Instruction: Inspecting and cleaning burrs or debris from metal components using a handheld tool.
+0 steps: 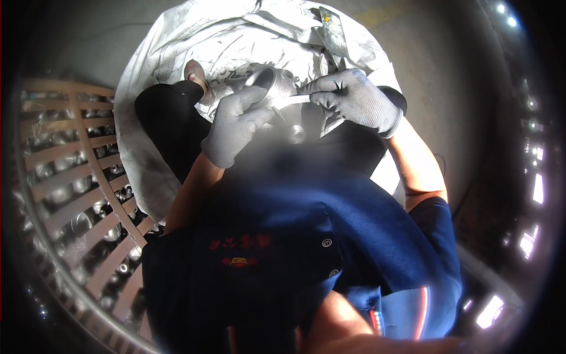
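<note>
A silvery cast metal part [283,88] with a round open mouth sits between my knees, its mouth tilted up toward the left. My left hand [236,124], in a grey knit glove, is closed on the near left side of the part, thumb by the rim. In my right hand [356,100], also gloved in grey, a thin pale strip-like tool [293,101] is pinched between thumb and fingers. Its left end reaches the metal part; glare hides whether they touch. The lower part of the casting is blurred and partly hidden.
A crumpled white sheet [171,53] lies under my legs. Near its far edge is a flat grey plate-like piece [334,34] with a yellow spot. On the left stands a brown slatted metal crate [76,124] holding several silvery metal parts. Grey floor [436,76] stretches to the right.
</note>
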### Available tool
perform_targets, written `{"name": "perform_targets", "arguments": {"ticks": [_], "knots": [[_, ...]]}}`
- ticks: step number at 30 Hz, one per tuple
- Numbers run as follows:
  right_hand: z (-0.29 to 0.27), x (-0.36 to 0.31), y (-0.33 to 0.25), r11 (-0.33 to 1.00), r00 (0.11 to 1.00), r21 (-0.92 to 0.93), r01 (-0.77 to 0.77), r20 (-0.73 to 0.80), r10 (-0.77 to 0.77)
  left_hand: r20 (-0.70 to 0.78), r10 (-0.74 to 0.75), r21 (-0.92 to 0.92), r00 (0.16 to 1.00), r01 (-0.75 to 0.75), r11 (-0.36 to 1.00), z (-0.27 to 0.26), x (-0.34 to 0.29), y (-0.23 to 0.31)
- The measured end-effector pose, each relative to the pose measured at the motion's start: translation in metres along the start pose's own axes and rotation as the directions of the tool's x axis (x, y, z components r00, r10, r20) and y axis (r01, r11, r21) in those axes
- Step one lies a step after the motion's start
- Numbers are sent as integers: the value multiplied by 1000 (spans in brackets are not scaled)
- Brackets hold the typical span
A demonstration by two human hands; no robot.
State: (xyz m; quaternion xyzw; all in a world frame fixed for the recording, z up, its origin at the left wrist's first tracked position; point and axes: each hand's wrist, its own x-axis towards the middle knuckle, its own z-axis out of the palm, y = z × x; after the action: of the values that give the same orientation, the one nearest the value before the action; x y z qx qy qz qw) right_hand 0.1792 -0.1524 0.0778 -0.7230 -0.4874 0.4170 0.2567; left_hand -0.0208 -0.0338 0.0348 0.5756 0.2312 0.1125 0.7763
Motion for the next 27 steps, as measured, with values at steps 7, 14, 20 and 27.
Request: {"name": "perform_targets", "arguments": {"ticks": [7,14,20,27], "knots": [[1,-17,-3,956,955,-198,215,-160,-248,-1,-43,54,999,43,998,-3,0,13],[11,-11,2,816,809,-276,508,-172,-562,31,-151,-136,988,154,979,1,2,15],[10,-16,-9,749,840,-540,385,-131,-527,101,-113,-38,988,117,992,-9,4,1],[5,-18,-9,612,824,-709,350,-78,-562,107,-93,-12,990,95,995,-5,2,3]]}}
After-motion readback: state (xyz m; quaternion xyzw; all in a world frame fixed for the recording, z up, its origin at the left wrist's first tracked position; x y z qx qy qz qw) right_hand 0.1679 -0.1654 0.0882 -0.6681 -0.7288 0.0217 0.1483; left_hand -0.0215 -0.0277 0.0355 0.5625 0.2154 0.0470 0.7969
